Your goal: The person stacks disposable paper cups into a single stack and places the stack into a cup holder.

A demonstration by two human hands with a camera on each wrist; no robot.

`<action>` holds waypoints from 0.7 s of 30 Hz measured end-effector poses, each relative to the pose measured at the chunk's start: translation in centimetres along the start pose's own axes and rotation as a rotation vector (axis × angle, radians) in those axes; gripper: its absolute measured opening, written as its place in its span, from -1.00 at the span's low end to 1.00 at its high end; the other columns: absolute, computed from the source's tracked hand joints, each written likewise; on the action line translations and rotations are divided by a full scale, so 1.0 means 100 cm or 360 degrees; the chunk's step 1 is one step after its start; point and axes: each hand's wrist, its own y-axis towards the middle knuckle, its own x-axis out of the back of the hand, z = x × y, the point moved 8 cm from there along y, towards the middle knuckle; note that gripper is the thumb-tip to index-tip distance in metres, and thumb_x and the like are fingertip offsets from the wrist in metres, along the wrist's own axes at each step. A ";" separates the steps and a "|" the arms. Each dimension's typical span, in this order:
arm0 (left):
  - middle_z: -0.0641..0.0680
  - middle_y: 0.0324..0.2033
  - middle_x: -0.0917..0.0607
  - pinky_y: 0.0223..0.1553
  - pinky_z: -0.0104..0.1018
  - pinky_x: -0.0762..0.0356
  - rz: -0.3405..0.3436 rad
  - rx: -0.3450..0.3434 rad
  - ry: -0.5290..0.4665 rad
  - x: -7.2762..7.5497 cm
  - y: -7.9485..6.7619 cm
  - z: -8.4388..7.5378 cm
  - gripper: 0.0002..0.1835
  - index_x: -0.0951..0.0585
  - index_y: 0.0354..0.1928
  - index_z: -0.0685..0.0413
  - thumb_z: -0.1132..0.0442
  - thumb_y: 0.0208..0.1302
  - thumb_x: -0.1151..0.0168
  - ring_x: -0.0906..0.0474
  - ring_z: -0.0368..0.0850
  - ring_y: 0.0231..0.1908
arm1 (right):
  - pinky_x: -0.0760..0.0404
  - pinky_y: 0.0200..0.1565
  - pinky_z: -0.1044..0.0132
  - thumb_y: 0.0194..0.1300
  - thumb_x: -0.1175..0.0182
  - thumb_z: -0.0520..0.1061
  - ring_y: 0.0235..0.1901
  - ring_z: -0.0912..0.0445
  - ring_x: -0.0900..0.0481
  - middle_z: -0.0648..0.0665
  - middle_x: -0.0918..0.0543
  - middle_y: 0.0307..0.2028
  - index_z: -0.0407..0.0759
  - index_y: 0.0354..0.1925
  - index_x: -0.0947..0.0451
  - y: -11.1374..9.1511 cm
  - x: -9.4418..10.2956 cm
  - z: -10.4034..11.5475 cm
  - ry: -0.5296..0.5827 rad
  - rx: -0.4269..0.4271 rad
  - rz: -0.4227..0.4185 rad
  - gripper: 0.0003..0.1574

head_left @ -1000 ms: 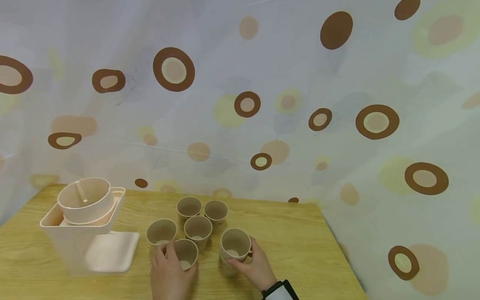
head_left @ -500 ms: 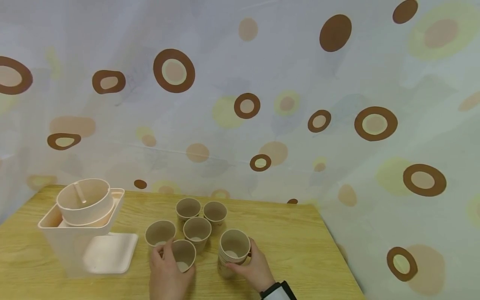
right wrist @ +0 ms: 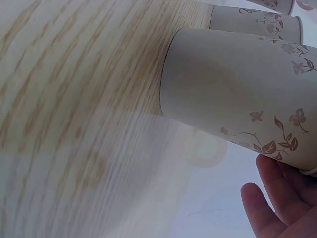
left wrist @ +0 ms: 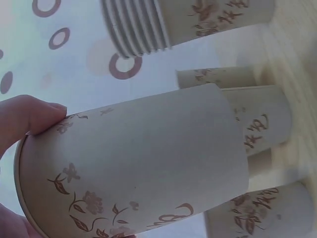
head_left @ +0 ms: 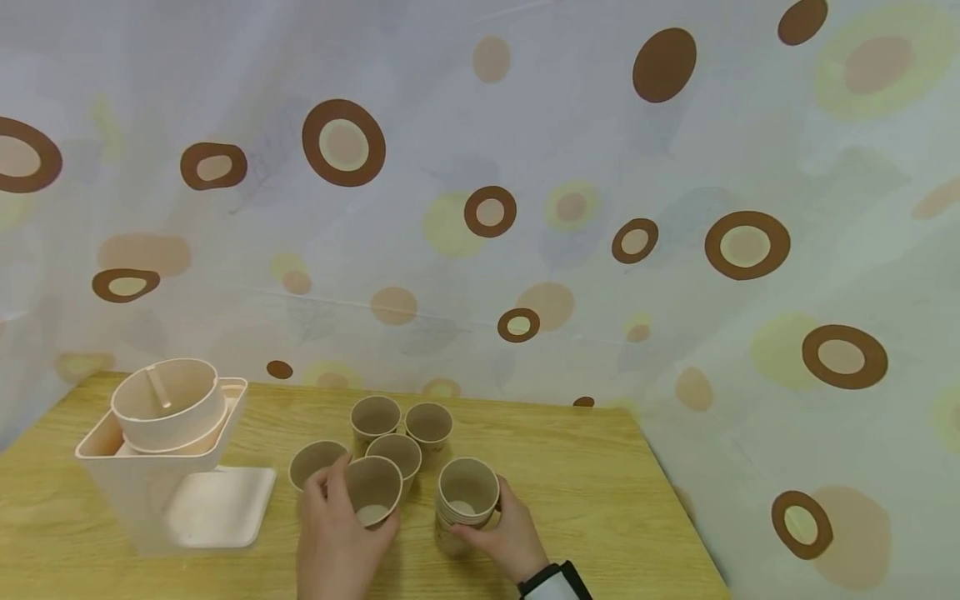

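My left hand pinches a paper cup by its rim, slightly tilted and raised above the table. In the left wrist view this cup shows a brown floral print, with my thumb at its rim. My right hand grips a stack of nested paper cups that stands upright on the table. The right wrist view shows the flowered bottom cup of that stack on the wood and my fingers near its rim. Single paper cups stand behind and left of the held cup.
At the left of the wooden table stands a pale plastic bin with a round white container in its top. A white square lid or tray lies beside it. A dotted curtain hangs behind.
My left hand has lifted its cup off the table, a little up and to the right. My right hand stays on the stack, and the other cups have not moved.
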 end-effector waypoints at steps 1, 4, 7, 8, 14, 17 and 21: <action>0.36 -0.12 -0.42 -0.30 0.18 -0.60 0.0003 -0.0009 -0.0008 0.001 0.001 -0.002 -0.15 -0.38 0.14 0.35 0.26 -0.32 -0.51 -0.42 0.26 -0.13 | -0.55 -0.04 -0.11 -0.09 -0.44 0.00 -0.02 -0.16 -0.54 -0.38 -0.59 0.03 -0.41 0.19 -0.31 0.000 0.000 0.000 -0.0006 0.0002 -0.0003 -0.04; 0.38 -0.12 -0.43 -0.23 0.19 -0.59 0.0020 -0.0041 -0.0043 0.002 0.005 -0.010 -0.16 -0.37 0.14 0.35 0.25 -0.29 -0.50 -0.44 0.29 -0.13 | -0.54 -0.04 -0.12 -0.10 -0.44 0.01 -0.02 -0.16 -0.54 -0.38 -0.59 0.02 -0.42 0.18 -0.31 0.000 -0.001 0.000 -0.0011 0.0003 -0.0014 -0.04; 0.40 -0.10 -0.45 -0.22 0.19 -0.60 0.0052 -0.0061 -0.0078 0.002 0.009 -0.019 -0.17 -0.37 0.15 0.33 0.22 -0.25 -0.49 -0.49 0.30 -0.14 | -0.54 -0.02 -0.15 -0.09 -0.44 0.02 -0.02 -0.18 -0.54 -0.39 -0.59 0.02 -0.42 0.18 -0.31 0.001 -0.001 0.000 -0.0018 -0.0001 -0.0017 -0.04; 0.40 -0.08 -0.45 -0.21 0.18 -0.60 0.0083 -0.0058 -0.0096 0.002 0.011 -0.023 -0.17 -0.36 0.17 0.32 0.22 -0.23 -0.48 -0.49 0.30 -0.13 | -0.54 -0.01 -0.15 -0.09 -0.44 0.03 -0.01 -0.18 -0.54 -0.38 -0.59 0.02 -0.42 0.18 -0.31 0.001 0.000 -0.001 -0.0026 -0.0008 -0.0014 -0.04; 0.37 0.04 -0.40 -0.08 0.05 -0.57 0.0266 -0.0074 -0.0220 -0.004 0.018 -0.046 -0.18 -0.28 0.26 0.26 0.22 -0.08 -0.42 -0.42 0.24 0.01 | -0.54 0.00 -0.17 -0.06 -0.42 0.04 -0.01 -0.19 -0.54 -0.39 -0.58 0.03 -0.44 0.18 -0.30 0.001 0.001 -0.001 -0.0029 -0.0030 0.0012 -0.05; 0.36 0.05 -0.39 -0.06 0.02 -0.57 0.0279 -0.0127 -0.0264 -0.007 0.022 -0.060 -0.19 -0.28 0.26 0.28 0.22 -0.07 -0.41 -0.41 0.22 0.01 | -0.54 -0.02 -0.18 -0.05 -0.42 0.02 -0.02 -0.20 -0.54 -0.41 -0.57 0.03 -0.46 0.18 -0.30 0.000 0.001 0.002 -0.0006 -0.0018 0.0019 -0.06; 0.35 0.02 -0.39 -0.11 0.05 -0.58 0.0291 -0.0167 -0.0330 -0.013 0.028 -0.075 -0.19 -0.30 0.24 0.29 0.23 -0.09 -0.42 -0.45 0.23 -0.02 | -0.56 -0.02 -0.14 -0.02 -0.40 0.03 -0.04 -0.18 -0.55 -0.40 -0.57 0.04 -0.45 0.19 -0.29 -0.002 0.000 0.001 -0.0005 -0.0033 0.0034 -0.06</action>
